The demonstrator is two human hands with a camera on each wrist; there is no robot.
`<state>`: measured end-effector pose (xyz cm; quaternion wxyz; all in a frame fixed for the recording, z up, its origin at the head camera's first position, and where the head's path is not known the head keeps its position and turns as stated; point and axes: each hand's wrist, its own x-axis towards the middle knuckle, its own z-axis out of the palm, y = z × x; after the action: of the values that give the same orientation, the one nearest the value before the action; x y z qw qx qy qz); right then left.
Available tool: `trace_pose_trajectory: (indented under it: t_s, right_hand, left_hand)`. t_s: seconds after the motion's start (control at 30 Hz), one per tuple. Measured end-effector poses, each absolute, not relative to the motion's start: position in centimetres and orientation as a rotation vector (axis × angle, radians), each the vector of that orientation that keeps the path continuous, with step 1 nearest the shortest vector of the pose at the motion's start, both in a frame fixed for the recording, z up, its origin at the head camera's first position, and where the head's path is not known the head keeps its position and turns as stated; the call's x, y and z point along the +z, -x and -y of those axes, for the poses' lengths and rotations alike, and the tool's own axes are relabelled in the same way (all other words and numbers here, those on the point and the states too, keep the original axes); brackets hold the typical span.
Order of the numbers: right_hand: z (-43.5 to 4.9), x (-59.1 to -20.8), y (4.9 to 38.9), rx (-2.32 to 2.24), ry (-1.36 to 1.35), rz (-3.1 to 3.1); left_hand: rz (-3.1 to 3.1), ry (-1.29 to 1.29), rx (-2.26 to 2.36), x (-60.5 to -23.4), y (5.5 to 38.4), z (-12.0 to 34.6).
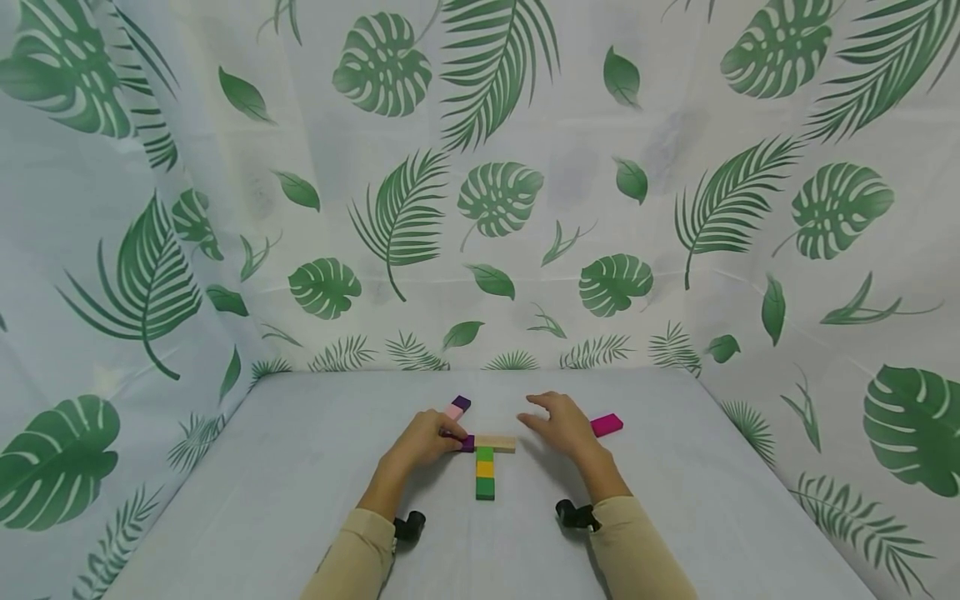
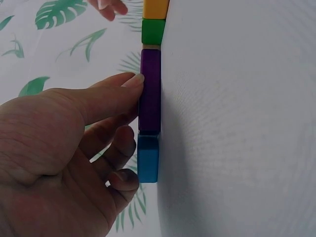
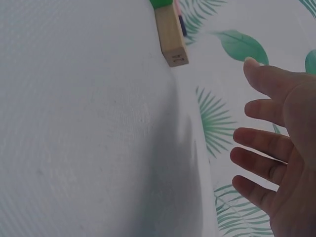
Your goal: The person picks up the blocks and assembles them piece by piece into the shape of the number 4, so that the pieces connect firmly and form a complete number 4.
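My left hand (image 1: 426, 435) pinches a purple wooden block (image 2: 150, 91) between thumb and fingers at the left end of a row on the table. A blue block (image 2: 148, 158) lies against its outer end, beside the curled lower fingers. To the right, a plain wood block (image 1: 497, 444), marked 24 on its end, continues the row. Below it runs a column: a light green block (image 1: 485, 454), a yellow block (image 1: 485, 469) and a darker green block (image 1: 485, 489). My right hand (image 1: 558, 423) hovers right of the row, fingers apart, holding nothing.
Behind the left hand lie a pale pink block (image 1: 453, 412) and a dark purple block (image 1: 462, 402), end to end at a slant. A magenta block (image 1: 607, 424) rests right of my right hand. White cloth (image 1: 300, 492) covers the table; a leaf-patterned curtain (image 1: 555, 325) stands behind.
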<state>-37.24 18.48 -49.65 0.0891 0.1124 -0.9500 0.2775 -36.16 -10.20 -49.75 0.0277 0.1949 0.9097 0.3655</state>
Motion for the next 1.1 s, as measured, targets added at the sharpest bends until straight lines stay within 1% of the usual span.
trace_pose_trajectory:
  t_s: [0.43, 0.83, 1.1]
  right_hand:
    - [-20.5, -49.7, 37.6, 0.764, -0.333, 2.825]
    - [-21.8, -49.3, 37.4, 0.776, -0.266, 2.828]
    - [-23.3, -49.3, 37.8, 0.780, -0.214, 2.844]
  left_hand:
    - [-2.807, -0.593, 1.133, -49.8, 36.4, 10.3]
    - [-2.810, -0.604, 1.132, -50.1, 36.4, 10.3]
    - [-2.811, -0.615, 1.134, -50.0, 36.4, 10.3]
